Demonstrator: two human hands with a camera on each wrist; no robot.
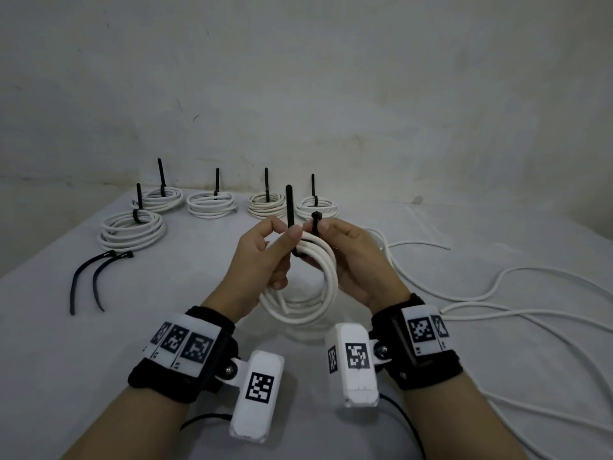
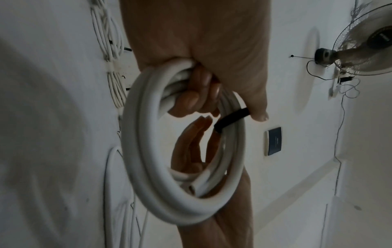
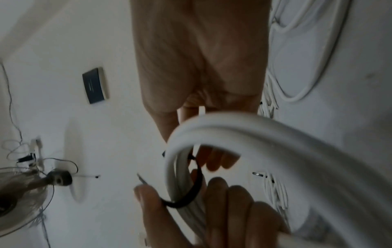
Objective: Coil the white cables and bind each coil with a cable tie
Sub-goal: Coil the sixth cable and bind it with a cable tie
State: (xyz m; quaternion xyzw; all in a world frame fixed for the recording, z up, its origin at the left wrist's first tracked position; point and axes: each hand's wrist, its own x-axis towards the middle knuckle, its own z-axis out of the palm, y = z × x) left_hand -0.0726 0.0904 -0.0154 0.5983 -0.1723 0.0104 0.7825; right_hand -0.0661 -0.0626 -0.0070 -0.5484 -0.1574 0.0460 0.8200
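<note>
A white cable coil (image 1: 328, 283) hangs upright between both hands above the table. A black cable tie (image 1: 289, 207) loops under the coil's top strands, with both ends pointing up. My left hand (image 1: 265, 257) pinches the tie's long tail between thumb and forefinger, and its other fingers curl round the coil (image 2: 144, 151). My right hand (image 1: 351, 257) pinches the tie's head end just right of the tail. The left wrist view shows the tie (image 2: 231, 119) crossing the strands under my thumb. In the right wrist view the tie (image 3: 197, 189) curves round the coil (image 3: 233, 127).
Several bound coils with upright black ties sit in a row at the back, such as one coil (image 1: 211, 204) and a nearer one (image 1: 132, 229) at the left. Two loose ties (image 1: 83, 277) lie front left. Loose white cables (image 1: 497, 293) sprawl over the table's right side.
</note>
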